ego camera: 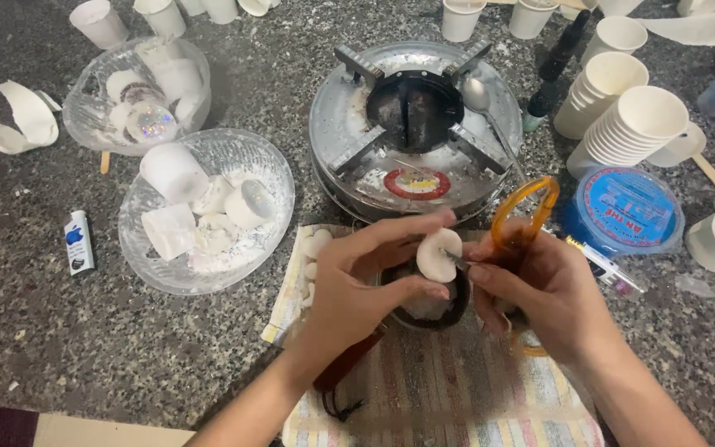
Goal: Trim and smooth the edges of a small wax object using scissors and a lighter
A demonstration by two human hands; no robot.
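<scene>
Wax piece: small white round lump (438,253), pinched in the left hand, held just above a dark little pot, in front of the stove.
Left hand: (363,281) closed on the wax lump, thumb on top, fingers curled under it.
Right hand: (539,290) wrapped around scissors with orange handles (523,217); the metal tip touches the lump's right edge.
Pot: dark, round (434,308), mostly hidden under the hands, with a reddish-brown handle (349,364) sticking out toward the person.
Cloth: striped towel (457,397) spread on the worktop under the pot; a few white bits (314,252) sit on its left edge.
Stove: round metal burner (414,124) right behind the hands, with a spoon (482,103) lying on its right side.
Bowls: two clear plastic ones on the left, the nearer one (206,211) and the farther one (138,91), both full of white wax chunks.
Cups: stack of white paper cups (631,124) lying on its side at right, more single ones along the top edge.
Other stuff: blue-lidded round tub (626,211) beside the right hand, small white lighter (79,242) far left.
Worktop: speckled grey stone (84,348), pretty messy.
</scene>
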